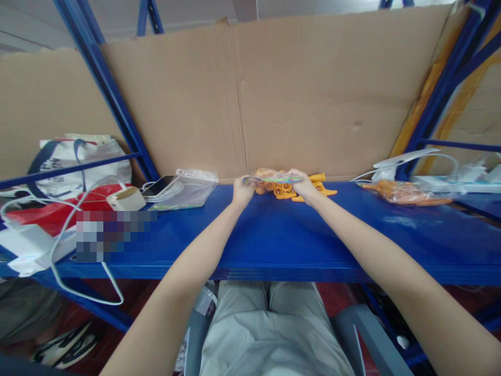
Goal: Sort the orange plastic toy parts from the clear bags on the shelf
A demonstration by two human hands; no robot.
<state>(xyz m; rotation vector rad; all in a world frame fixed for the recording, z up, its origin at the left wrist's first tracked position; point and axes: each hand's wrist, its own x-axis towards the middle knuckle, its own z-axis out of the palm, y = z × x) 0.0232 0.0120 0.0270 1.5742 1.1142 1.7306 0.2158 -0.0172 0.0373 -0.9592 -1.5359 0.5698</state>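
Note:
A thin, flat multicoloured piece (274, 180) is seen almost edge-on, stretched between both hands; its exact kind cannot be made out. My left hand (243, 192) is closed around its left end. At the other end, my right hand (303, 184) grips it with fingers bent. Just behind and below lies a pile of orange-yellow plastic pieces (287, 192) with rounded ends, on the blue tabletop (282, 235). Some of these pieces look wrapped in clear plastic. The hands hide part of the pile.
Cardboard (313, 94) rises behind the table. On the left are a clear plastic bag (195, 193), a phone (160, 185), a white charger (126, 199), cables and a tote bag (92, 167). A wrapped orange bundle (405, 193) and a power strip (462, 184) lie right.

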